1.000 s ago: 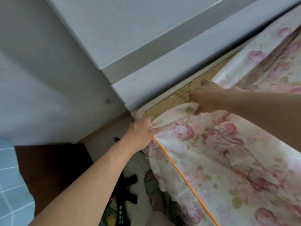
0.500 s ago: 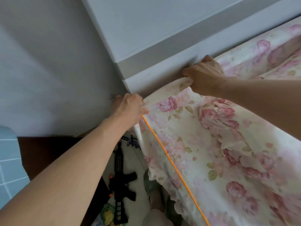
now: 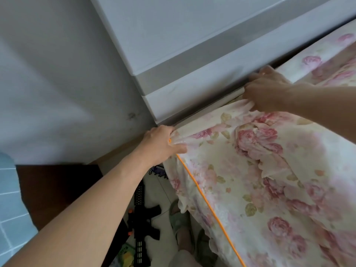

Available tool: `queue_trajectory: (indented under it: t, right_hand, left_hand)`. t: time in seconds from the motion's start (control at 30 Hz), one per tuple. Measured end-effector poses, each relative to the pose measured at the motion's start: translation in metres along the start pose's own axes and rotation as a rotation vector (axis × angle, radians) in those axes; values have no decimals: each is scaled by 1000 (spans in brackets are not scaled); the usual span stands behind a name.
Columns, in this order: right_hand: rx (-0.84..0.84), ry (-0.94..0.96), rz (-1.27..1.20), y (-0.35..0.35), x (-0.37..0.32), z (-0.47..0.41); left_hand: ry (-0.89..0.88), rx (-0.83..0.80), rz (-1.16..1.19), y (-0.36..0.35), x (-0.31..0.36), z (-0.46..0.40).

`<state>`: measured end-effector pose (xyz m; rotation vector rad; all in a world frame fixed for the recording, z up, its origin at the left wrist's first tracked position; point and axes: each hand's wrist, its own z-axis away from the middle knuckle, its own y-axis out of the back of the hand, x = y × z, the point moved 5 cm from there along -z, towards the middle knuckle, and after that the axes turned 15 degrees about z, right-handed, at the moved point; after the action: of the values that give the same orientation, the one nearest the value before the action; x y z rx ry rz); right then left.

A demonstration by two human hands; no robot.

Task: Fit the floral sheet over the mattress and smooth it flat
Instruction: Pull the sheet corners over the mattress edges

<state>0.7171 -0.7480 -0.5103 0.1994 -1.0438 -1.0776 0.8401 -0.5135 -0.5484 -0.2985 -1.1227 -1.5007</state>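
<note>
A: Head view: the sheet (image 3: 260, 170) lies over the mattress, at the corner next to the white headboard (image 3: 192, 78). Where are the hands?

B: The left hand (image 3: 161, 143) is clenched on a bunch of the sheet right at the corner, just where the orange piping (image 3: 202, 197) begins. The right hand (image 3: 267, 91) is further along the head edge. It grasps the fabric there with the fingers closed, close to the headboard.

A: How will the cloth handle, do you think?

B: I judge it is light, thin and very soft. It folds and wrinkles between the two hands, and it hangs loose down the side. It will not keep any shape by itself, and it can slide out of a weak grip.

A: So where is it best to hold it?

B: At the hem and at the corner seam, I think, because the piping gives something firmer to pull. A pull in the middle only makes new wrinkles.

A: Is the corner already fitted?

B: I cannot tell. A pale strip shows between sheet and headboard, so the edge seems not tucked yet.

A: Anything on the floor?

B: A black toy gun (image 3: 142, 224) and a slipper (image 3: 179, 218), beside the bed.
</note>
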Motion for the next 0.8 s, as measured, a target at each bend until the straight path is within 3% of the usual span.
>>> queue_trajectory:
  t: [0.13, 0.23, 0.43, 0.63, 0.8]
  right_hand:
    - [107, -64, 98, 4, 2, 7]
    - [218, -245, -225, 14, 17, 10]
    - [308, -415, -350, 10, 20, 0]
    - [418, -616, -641, -2, 30, -2]
    - [503, -548, -932, -11, 25, -10]
  left_hand:
    - [-62, 109, -139, 1, 9, 7]
    - [-97, 228, -138, 3, 3, 8]
    - [-89, 442, -166, 17, -11, 2]
    - [140, 508, 126, 15, -38, -3]
    - [315, 580, 452, -1, -73, -11]
